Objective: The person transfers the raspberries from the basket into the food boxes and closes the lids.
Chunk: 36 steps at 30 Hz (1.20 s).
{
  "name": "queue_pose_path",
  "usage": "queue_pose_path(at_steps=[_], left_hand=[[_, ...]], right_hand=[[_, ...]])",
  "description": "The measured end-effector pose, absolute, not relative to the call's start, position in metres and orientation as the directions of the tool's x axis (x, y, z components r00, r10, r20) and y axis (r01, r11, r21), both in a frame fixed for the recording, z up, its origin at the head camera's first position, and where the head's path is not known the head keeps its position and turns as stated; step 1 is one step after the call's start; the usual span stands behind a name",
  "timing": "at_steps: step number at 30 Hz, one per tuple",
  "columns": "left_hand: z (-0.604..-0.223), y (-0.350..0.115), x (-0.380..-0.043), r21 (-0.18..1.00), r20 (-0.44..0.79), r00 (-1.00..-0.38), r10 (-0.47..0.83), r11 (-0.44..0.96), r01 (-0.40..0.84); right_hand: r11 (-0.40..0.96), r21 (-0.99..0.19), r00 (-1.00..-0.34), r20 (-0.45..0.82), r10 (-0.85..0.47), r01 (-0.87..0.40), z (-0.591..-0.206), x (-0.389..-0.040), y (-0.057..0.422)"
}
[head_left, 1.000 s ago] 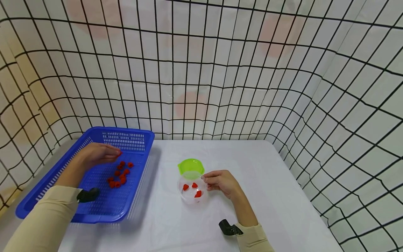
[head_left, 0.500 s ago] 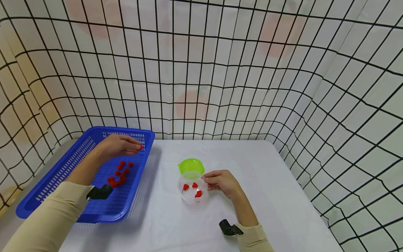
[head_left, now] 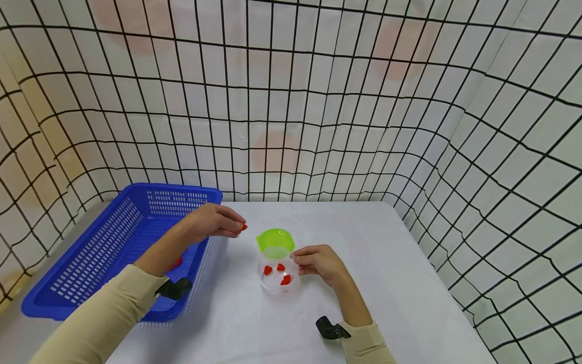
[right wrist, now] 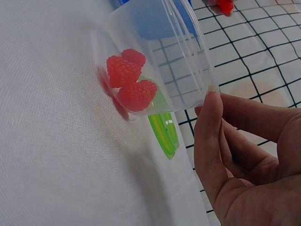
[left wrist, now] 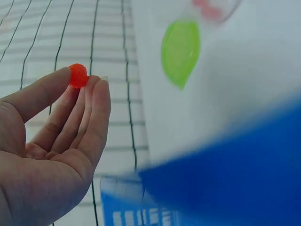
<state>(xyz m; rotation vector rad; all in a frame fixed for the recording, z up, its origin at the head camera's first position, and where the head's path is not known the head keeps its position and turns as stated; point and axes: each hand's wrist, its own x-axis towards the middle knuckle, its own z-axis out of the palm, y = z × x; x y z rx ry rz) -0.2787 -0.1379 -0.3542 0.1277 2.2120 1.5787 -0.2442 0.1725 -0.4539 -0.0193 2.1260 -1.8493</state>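
A red raspberry (left wrist: 78,76) is pinched between the thumb and fingertips of my left hand (head_left: 211,222), which hovers over the right rim of the blue basket. My right hand (head_left: 320,263) pinches the rim of a clear plastic cup (head_left: 273,285) on the white table. Inside it lie 3 raspberries (right wrist: 124,71), seen through the wall in the right wrist view. Just behind the cup rests a green lid (head_left: 276,239), partly overlapped by the cup's rim in the head view.
The blue perforated basket (head_left: 91,242) stands on the left of the table. My left forearm hides most of the raspberries in it; a bit of red (head_left: 176,263) shows. A black grid netting (head_left: 291,121) over white sheeting encloses the table's back and sides.
My left hand has carried its raspberry rightward from inside the basket to past its right rim. The right hand keeps holding the cup in the same place.
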Motion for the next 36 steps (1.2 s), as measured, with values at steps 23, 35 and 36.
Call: queue_pose_path(at_steps=[23, 35, 36], left_hand=[[-0.387, -0.062, -0.268, 0.892, -0.370, -0.824, 0.429, 0.413, -0.186], [-0.400, -0.051, -0.266, 0.898, -0.369, -0.830, 0.419, 0.389, -0.203], [-0.400, -0.051, -0.266, 0.898, -0.369, -0.832, 0.415, 0.389, -0.205]], right_hand=[[0.164, -0.963, -0.947, -0.243, -0.209, 0.211, -0.452, -0.245, 0.173], [0.163, -0.966, -0.945, -0.236, -0.226, 0.202, -0.452, -0.244, 0.173], [0.164, -0.966, -0.945, -0.236, -0.226, 0.202, -0.452, -0.244, 0.173]])
